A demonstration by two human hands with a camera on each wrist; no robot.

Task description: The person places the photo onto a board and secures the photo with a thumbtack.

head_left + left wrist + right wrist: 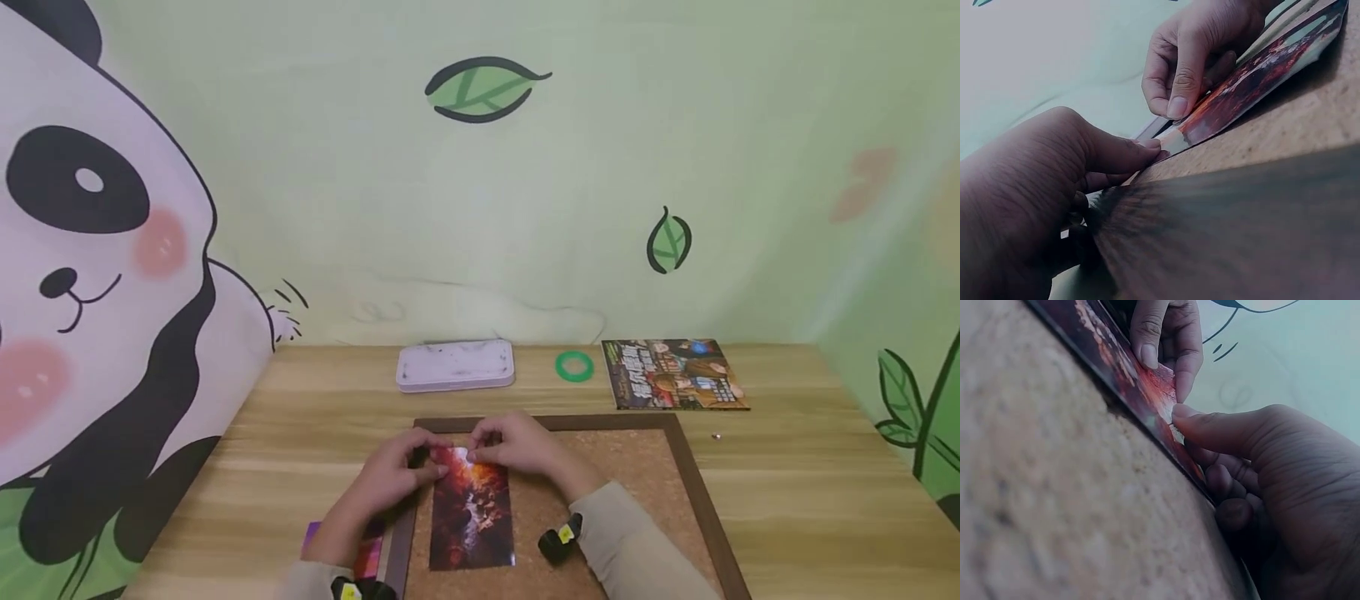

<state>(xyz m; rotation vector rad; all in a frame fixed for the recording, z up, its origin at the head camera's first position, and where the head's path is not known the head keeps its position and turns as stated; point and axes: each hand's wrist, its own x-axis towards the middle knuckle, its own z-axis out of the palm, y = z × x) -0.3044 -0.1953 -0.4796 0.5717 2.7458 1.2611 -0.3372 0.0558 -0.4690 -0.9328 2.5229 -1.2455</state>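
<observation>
A glossy picture card (471,517) with a fiery red, orange and dark print lies upright on a cork board (615,467). My left hand (401,471) pinches its upper left corner between thumb and index finger. At the card's top edge, just right of the left hand, my right hand (517,446) pinches with thumb and index finger. A tiny dark line shows under the right thumb (1188,414) in the right wrist view; I cannot tell what it is. The left wrist view shows both hands at the card's top edge, its lower part lifting slightly off the cork.
The board's dark brown frame (690,475) surrounds the cork. Behind it lie a pale pencil case (455,365), a green tape roll (574,366) and a comic booklet (675,375). A tiny shiny object (716,436) lies right. A purple-pink card (369,557) sits under the left forearm.
</observation>
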